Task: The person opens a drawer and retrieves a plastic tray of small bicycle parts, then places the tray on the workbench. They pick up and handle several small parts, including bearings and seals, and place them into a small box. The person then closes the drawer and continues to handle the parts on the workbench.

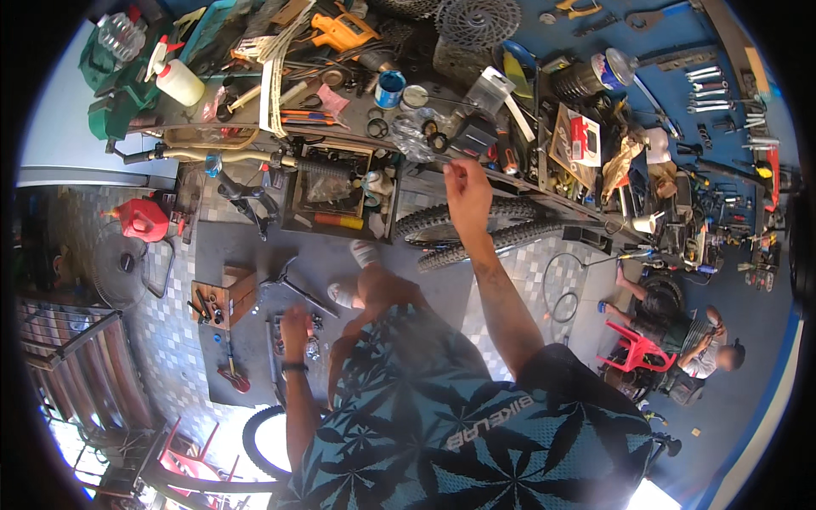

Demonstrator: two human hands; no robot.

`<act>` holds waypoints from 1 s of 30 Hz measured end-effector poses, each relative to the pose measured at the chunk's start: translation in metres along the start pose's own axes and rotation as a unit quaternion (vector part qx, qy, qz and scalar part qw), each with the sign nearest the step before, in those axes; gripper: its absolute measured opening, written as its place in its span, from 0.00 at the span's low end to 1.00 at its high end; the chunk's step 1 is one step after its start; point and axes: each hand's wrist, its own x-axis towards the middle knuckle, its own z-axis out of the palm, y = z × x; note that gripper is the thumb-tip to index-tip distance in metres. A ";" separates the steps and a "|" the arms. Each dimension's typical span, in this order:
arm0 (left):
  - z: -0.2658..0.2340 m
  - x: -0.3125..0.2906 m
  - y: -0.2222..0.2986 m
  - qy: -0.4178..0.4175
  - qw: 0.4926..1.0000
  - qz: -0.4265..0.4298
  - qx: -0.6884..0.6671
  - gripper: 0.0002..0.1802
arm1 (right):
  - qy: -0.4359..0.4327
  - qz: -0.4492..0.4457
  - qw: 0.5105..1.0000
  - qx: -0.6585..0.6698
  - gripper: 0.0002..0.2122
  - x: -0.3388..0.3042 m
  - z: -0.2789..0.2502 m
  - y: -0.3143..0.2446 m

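My right hand (pixel 468 200) reaches up to the front edge of the cluttered workbench (pixel 357 136). Its fingers are curled together, and whatever they may hold is too small to make out. Just beyond the fingertips are a black box-shaped thing (pixel 474 134) and a clear plastic bag (pixel 410 136) with dark rings beside it. Lower down, my left hand (pixel 296 330) hangs over the grey floor mat, its fingers blurred. Near it lie several small metal parts (pixel 313 347) and a dark T-shaped bar (pixel 308 289).
Bicycle tyres (pixel 484 242) lean below the bench. An open drawer (pixel 327 223) and a handlebar (pixel 255 159) are along its front. A wooden box (pixel 223 299) stands on the mat, with a red jerrycan (pixel 143 219) beyond. Another person (pixel 710 353) sits at right by a red chair (pixel 636 347).
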 end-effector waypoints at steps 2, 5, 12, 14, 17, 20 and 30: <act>-0.007 0.045 0.073 -0.018 0.985 -0.014 -0.174 0.12 | -0.054 0.039 0.994 -0.081 0.11 0.019 0.008 0.001; -0.012 0.100 0.217 -0.011 0.976 0.075 -0.204 0.12 | -0.128 0.087 0.975 -0.160 0.16 0.035 0.030 0.006; 0.045 0.135 0.433 -0.056 0.954 0.268 -0.125 0.14 | -0.188 0.109 0.964 -0.156 0.22 0.028 0.043 0.016; 0.068 0.133 0.445 -0.062 0.947 0.276 -0.154 0.13 | -0.197 0.126 0.966 -0.109 0.24 0.022 0.035 0.016; 0.093 0.112 0.429 -0.105 0.955 0.225 -0.164 0.13 | -0.174 0.104 0.979 -0.015 0.26 0.007 0.022 0.017; 0.100 0.085 0.386 -0.149 0.964 0.188 -0.114 0.13 | -0.158 0.064 0.985 0.037 0.23 -0.012 0.012 0.023; 0.032 0.050 0.219 -0.136 0.987 0.085 -0.009 0.14 | -0.197 0.027 0.980 0.008 0.14 -0.025 -0.015 0.059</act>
